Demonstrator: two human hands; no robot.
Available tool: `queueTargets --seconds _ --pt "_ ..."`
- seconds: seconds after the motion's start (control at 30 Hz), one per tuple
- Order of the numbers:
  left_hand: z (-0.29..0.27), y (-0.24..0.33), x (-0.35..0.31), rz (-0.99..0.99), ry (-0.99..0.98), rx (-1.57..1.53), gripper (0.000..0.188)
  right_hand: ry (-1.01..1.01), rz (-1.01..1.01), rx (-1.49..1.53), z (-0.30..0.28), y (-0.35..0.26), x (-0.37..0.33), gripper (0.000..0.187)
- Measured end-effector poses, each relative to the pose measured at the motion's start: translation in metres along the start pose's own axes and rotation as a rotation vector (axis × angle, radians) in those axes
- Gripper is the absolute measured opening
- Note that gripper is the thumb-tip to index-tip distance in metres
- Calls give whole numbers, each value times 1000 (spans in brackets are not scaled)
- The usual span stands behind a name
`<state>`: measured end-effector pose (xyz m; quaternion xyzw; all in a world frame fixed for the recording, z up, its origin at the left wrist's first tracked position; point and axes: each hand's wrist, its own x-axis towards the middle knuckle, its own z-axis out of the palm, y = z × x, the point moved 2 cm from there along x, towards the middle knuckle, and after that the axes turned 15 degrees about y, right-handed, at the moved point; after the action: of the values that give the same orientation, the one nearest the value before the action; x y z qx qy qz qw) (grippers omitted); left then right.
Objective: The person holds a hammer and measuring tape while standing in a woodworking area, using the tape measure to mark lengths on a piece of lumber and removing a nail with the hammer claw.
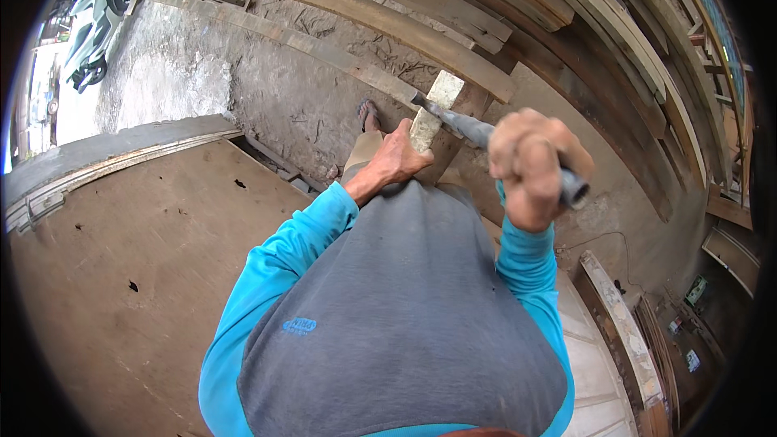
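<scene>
My right hand (538, 163) is closed round a grey metal tool with a pipe-like handle (469, 127). The handle's hollow round end sticks out below my fist, and its narrower dark tip lies across a pale, rough block (447, 87). I cannot tell whether the tip touches the block or just hovers over it. My left hand (396, 158) grips the near end of that block, with the thumb side along its edge. Part of the block is hidden under the tool and my left fingers. Its material is hard to make out.
Several long wooden planks (348, 28) run across the far side and curve down the right. A broad brown board (154, 275) lies at the left, beside a grey ledge (121, 142). My sandalled foot (369, 116) stands on the dirt floor. A motorbike (97, 28) is parked far left.
</scene>
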<state>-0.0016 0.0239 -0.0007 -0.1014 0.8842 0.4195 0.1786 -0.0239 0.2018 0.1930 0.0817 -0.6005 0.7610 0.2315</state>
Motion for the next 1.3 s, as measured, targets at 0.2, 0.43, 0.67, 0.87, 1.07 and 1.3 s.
queueTargets --seconds 0.2,0.43,0.67,0.87,1.07,1.3 --pt "-2 -9 4 19 -64 -116 62 -344 89 -125 22 -4 24 41" --pt "3 -19 16 98 -143 -106 59 -354 -40 -262 115 30 38 38" --pt "-17 4 7 22 -134 -121 56 -506 -47 -93 73 21 50 32" --pt "-9 -4 5 128 -94 -203 55 -483 10 -268 113 31 50 26" --pt "-24 -1 5 126 -89 -170 65 -473 -13 -279 122 28 48 34" --pt "20 -52 26 126 -16 -131 61 -336 88 -327 149 40 67 38"
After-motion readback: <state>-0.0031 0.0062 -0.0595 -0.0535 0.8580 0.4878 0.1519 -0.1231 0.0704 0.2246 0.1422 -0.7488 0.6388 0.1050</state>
